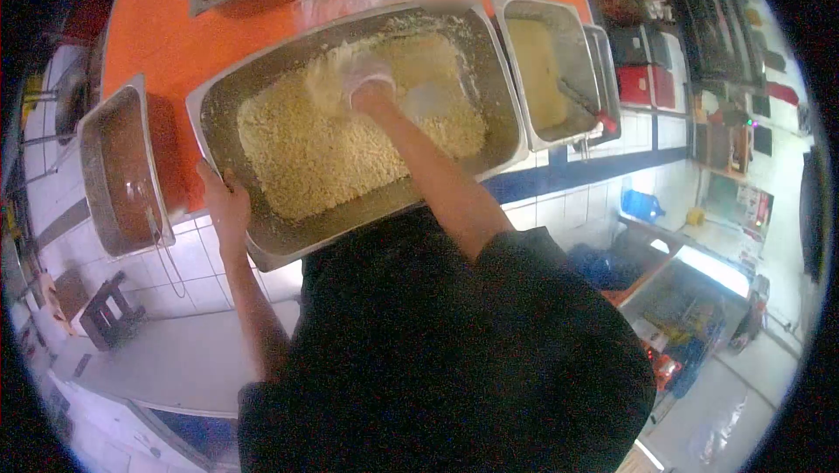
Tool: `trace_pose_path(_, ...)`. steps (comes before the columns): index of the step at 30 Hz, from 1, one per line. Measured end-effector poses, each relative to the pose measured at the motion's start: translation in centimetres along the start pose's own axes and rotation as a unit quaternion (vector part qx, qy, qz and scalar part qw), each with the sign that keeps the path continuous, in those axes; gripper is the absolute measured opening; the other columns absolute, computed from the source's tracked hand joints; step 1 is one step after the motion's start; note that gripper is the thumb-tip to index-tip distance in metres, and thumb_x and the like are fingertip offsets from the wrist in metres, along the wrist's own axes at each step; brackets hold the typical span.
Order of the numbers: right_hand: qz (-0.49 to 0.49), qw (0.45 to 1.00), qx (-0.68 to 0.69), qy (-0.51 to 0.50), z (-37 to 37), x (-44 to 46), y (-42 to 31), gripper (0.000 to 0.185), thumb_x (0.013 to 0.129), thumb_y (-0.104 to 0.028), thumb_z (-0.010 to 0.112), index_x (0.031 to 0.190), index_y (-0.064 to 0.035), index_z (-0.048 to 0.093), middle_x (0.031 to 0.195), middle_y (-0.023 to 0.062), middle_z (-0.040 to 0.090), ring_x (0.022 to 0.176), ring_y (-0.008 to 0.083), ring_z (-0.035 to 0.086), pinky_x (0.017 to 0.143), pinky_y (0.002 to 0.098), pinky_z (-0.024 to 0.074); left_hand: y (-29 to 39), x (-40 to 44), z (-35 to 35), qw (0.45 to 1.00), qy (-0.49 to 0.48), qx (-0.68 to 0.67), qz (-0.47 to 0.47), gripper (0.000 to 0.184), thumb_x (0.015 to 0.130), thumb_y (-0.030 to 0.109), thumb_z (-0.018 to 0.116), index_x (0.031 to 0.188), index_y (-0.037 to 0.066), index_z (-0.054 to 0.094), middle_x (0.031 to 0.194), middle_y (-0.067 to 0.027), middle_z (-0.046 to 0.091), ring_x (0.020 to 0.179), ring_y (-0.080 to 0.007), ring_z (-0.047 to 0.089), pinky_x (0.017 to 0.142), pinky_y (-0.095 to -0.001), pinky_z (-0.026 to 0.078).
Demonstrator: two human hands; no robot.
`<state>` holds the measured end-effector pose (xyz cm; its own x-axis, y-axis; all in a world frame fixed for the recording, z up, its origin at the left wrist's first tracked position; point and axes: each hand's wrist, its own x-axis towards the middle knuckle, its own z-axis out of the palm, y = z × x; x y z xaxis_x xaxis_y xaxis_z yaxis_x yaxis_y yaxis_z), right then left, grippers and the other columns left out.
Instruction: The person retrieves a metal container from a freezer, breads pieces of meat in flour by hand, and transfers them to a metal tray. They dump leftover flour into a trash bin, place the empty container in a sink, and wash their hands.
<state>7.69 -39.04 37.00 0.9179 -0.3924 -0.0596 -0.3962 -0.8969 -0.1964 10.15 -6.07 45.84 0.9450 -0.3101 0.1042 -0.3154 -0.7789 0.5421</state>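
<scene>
Crumbs [301,154], pale yellow and grainy, cover the floor of a deep rectangular metal tray [220,128] on an orange desk [157,45], turning powdery toward the far side; the right hand [369,81], whitened and blurred, is down among them, so whether its grip is closed or has hold of anything cannot be told; the left hand [229,206] has its grip curled over the tray's left rim; a narrower metal pan [568,45] of smooth yellow liquid [535,71] stands just beside the right edge; open orange surface lies beyond the far left corner.
</scene>
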Motion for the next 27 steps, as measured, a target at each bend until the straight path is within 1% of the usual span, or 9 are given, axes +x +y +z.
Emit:
trace_pose_path(3,-0.019,1.000,0.007,-0.016,0.3,-0.3,-3.0,0.036,0.091,-0.021,0.055,0.122,-0.0026,0.061,0.120,0.0170,0.061,0.105,0.0277,0.061,0.087,0.0434,0.0508,-1.6,-0.8,0.6,0.998,0.033,0.026,0.049,0.051,0.095,0.009,0.052,0.140,-0.005,0.032,0.112,-0.0365,0.060,0.091,-0.0514,0.063,0.074,-0.0542,0.049)
trace_pose_path(9,-0.068,0.996,0.027,-0.054,0.7,-0.7,-7.6,0.037,0.092,-0.020,0.054,0.123,-0.0025,0.060,0.122,0.0174,0.061,0.105,0.0275,0.061,0.086,0.0429,0.0514,-1.0,-0.1,0.8,0.999,-0.030,0.015,-0.041,0.047,0.096,0.008,0.050,0.138,-0.004,0.033,0.113,-0.0375,0.059,0.093,-0.0533,0.061,0.075,-0.0572,0.047)
trace_pose_path(12,-0.112,0.987,0.067,-0.092,1.0,-0.7,-10.6,0.037,0.092,-0.020,0.054,0.124,-0.0025,0.060,0.122,0.0176,0.061,0.105,0.0274,0.061,0.086,0.0426,0.0517,-1.1,0.2,0.9,0.990,0.097,0.054,0.091,0.040,0.098,0.009,0.049,0.134,-0.003,0.036,0.111,-0.0376,0.059,0.096,-0.0542,0.059,0.077,-0.0583,0.046)
trace_pose_path(14,-0.148,0.977,0.143,-0.054,1.4,-1.5,-11.5,0.037,0.092,-0.019,0.053,0.125,-0.0024,0.060,0.123,0.0177,0.061,0.105,0.0273,0.061,0.085,0.0424,0.0519,-1.0,-0.2,0.7,0.999,0.041,0.025,0.021,0.041,0.098,0.009,0.048,0.135,-0.003,0.035,0.113,-0.0371,0.059,0.099,-0.0544,0.059,0.081,-0.0579,0.046)
trace_pose_path(16,-0.167,0.967,0.180,0.068,0.5,-2.6,-9.5,0.038,0.092,-0.019,0.053,0.125,-0.0024,0.060,0.123,0.0179,0.060,0.105,0.0272,0.061,0.085,0.0423,0.0521,-0.1,0.0,0.0,0.999,-0.002,-0.004,-0.035,0.044,0.098,0.009,0.049,0.138,-0.004,0.034,0.116,-0.0372,0.058,0.102,-0.0540,0.059,0.083,-0.0571,0.047)
trace_pose_path(18,-0.109,0.978,0.071,0.160,-1.0,-3.3,-3.5,0.038,0.092,-0.019,0.053,0.126,-0.0024,0.059,0.124,0.0180,0.060,0.105,0.0271,0.061,0.085,0.0421,0.0523,-0.1,-0.3,-0.1,0.996,-0.024,-0.027,-0.081,0.047,0.098,0.009,0.049,0.140,-0.004,0.032,0.119,-0.0374,0.057,0.103,-0.0535,0.059,0.084,-0.0564,0.047)
trace_pose_path(19,-0.057,0.984,-0.014,0.171,-1.1,-2.8,-0.4,0.038,0.092,-0.019,0.053,0.126,-0.0023,0.059,0.124,0.0181,0.060,0.105,0.0271,0.061,0.085,0.0420,0.0524,-0.4,-0.4,0.3,0.998,0.002,-0.036,-0.045,0.049,0.098,0.010,0.049,0.142,-0.004,0.031,0.117,-0.0370,0.058,0.102,-0.0532,0.060,0.084,-0.0564,0.047)
trace_pose_path(24,0.071,0.946,-0.280,0.149,4.4,0.6,7.8,0.039,0.093,-0.018,0.053,0.128,-0.0023,0.059,0.125,0.0184,0.060,0.105,0.0269,0.061,0.084,0.0415,0.0528,-0.3,-0.5,0.4,0.999,0.050,0.001,-0.005,0.049,0.097,0.010,0.050,0.141,-0.003,0.031,0.106,-0.0360,0.062,0.095,-0.0529,0.061,0.078,-0.0571,0.047)
trace_pose_path(27,0.065,0.894,-0.427,0.122,6.8,2.0,6.8,0.039,0.093,-0.017,0.052,0.129,-0.0022,0.058,0.126,0.0186,0.060,0.105,0.0268,0.062,0.084,0.0413,0.0531,0.5,0.1,-0.7,0.989,-0.059,-0.049,-0.129,0.049,0.097,0.011,0.049,0.141,-0.003,0.032,0.099,-0.0347,0.063,0.090,-0.0533,0.061,0.077,-0.0573,0.046)
